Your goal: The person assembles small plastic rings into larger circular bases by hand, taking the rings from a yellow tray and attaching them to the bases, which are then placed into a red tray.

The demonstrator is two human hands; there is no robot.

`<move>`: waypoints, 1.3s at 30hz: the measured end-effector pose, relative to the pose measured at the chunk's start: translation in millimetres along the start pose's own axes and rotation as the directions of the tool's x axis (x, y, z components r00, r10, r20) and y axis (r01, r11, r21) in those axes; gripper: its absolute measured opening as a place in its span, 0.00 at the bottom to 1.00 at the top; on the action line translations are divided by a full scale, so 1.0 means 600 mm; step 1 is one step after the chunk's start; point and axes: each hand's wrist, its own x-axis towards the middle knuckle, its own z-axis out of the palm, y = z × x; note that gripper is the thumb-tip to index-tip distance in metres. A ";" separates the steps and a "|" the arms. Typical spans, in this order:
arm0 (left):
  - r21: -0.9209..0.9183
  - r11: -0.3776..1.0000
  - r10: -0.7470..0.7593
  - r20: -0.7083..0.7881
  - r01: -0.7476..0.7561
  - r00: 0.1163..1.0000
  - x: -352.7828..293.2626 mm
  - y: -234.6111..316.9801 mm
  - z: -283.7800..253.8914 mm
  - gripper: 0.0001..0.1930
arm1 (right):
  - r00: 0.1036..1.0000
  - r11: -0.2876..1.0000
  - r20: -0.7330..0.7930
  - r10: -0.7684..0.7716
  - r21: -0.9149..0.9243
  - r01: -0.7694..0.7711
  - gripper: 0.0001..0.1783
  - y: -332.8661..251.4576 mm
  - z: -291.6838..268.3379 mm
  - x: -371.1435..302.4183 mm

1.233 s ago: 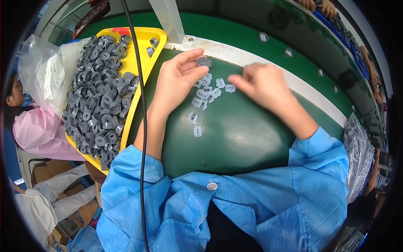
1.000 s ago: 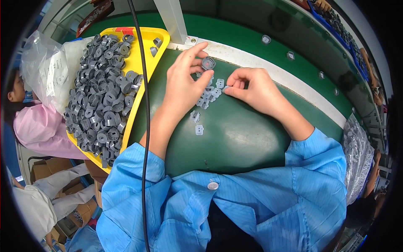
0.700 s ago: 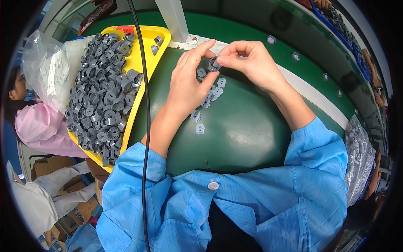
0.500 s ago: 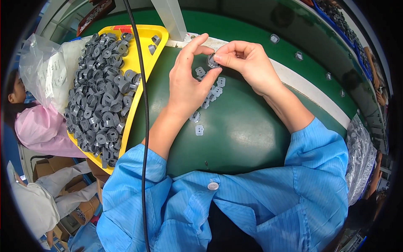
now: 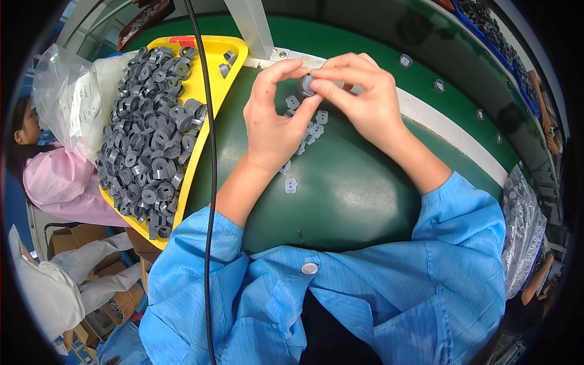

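Observation:
Above the green work surface, both hands meet around a small round grey plastic part [image 5: 306,86]. My left hand [image 5: 272,106] is closed on its left side, the index finger and thumb gripping its rim. On the other side my right hand [image 5: 359,88] is also closed on it, thumb and fingertips pressed to its face and partly covering it. Below the fingers lie several small, pale, flat plates with holes [image 5: 315,129], loosely bunched. One plate [image 5: 291,185] lies apart, nearer my body.
A yellow tray [image 5: 204,143] heaped with grey round plastic parts [image 5: 146,134] stands at left. A black cable [image 5: 213,182] hangs across its right side. Beyond a white rail [image 5: 438,125], a green belt [image 5: 371,52] carries spaced small parts. Clear plastic bags lie at both sides; a person in pink sits left.
My right fingers have shifted over the part's face, with the thumb now pressed against it. My left hand keeps its hold. Parts on the far belt appear slightly shifted right.

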 end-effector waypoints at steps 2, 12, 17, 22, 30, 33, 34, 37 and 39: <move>0.054 0.996 0.064 0.021 -0.065 0.998 0.000 -0.003 0.001 0.25 | 0.960 0.925 0.101 0.261 0.258 -0.279 0.12 0.003 -0.002 0.006; 0.041 0.988 0.148 0.047 -0.150 0.988 -0.001 -0.009 0.004 0.23 | 0.864 0.709 0.319 0.390 0.494 -0.503 0.10 0.006 -0.014 -0.001; 0.030 0.984 0.173 0.029 -0.174 0.984 -0.001 -0.006 0.004 0.23 | 0.999 0.991 -0.027 0.036 0.132 -0.032 0.04 -0.010 -0.005 -0.015; 0.012 0.984 0.179 0.032 -0.180 0.983 0.001 -0.001 0.002 0.20 | 0.931 0.797 0.142 0.337 0.483 -0.362 0.08 -0.010 -0.010 -0.004; 0.035 0.986 0.142 0.327 -0.162 0.934 0.008 0.011 -0.015 0.20 | 0.587 0.446 0.745 0.316 0.430 -0.785 0.14 0.034 -0.063 0.017; 0.005 0.996 0.077 0.405 -0.086 0.911 0.010 0.008 -0.016 0.18 | 0.576 0.534 0.757 0.309 0.363 -0.764 0.13 0.030 -0.071 0.024; 0.005 0.996 0.078 0.407 -0.088 0.910 0.010 0.007 -0.018 0.18 | 0.560 0.567 0.765 0.317 0.321 -0.759 0.12 0.026 -0.070 0.024; 0.025 0.983 0.154 0.436 -0.183 0.886 0.012 0.008 -0.024 0.18 | 0.601 0.603 0.718 0.352 0.317 -0.732 0.11 0.006 -0.071 0.026; 0.038 0.963 0.239 0.333 -0.266 0.912 0.013 0.014 -0.020 0.19 | 0.633 0.639 0.687 0.358 0.314 -0.702 0.11 0.000 -0.064 0.023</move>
